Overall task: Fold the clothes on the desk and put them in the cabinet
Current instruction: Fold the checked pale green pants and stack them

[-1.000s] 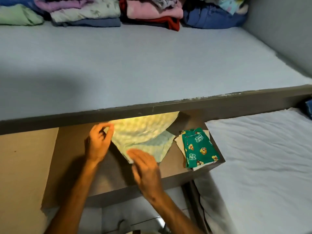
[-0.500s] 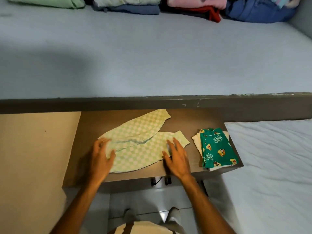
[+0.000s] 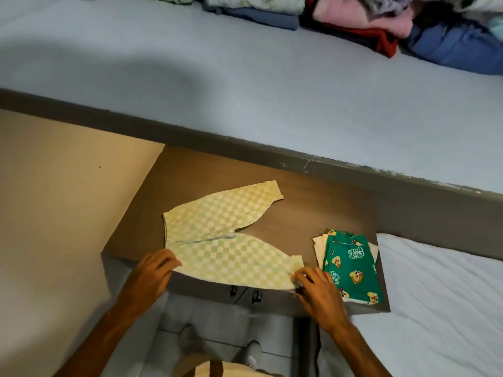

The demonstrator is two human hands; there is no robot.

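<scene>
A pair of small green-and-white checkered pants is lying spread on the brown counter, its two legs splayed apart toward the right, the nearer leg running along the counter's front edge and slightly overhanging it. The left hand is pinching the waist end of that nearer side, fingers closing on the cloth's edge. The right hand is gripping the cuff end of the same leg at the counter's lip, fingertips curled onto the hem. Just beside the right hand, a folded green cartoon-print garment is sitting on a cream piece, near the counter's right corner. Beyond the counter, a bed is carrying a row of folded clothes along its far side.

The step in hand looks like bringing the near leg over onto the far one. The risks are these: because the near edge is hanging past the counter, a loose pinch could let the cloth slide off toward the floor; the legs are angled apart, so lifting only one side may give a crooked, bunched fold; and the right wrist is working so close to the folded green garment that a sweep could drag it askew or off the corner.
</scene>
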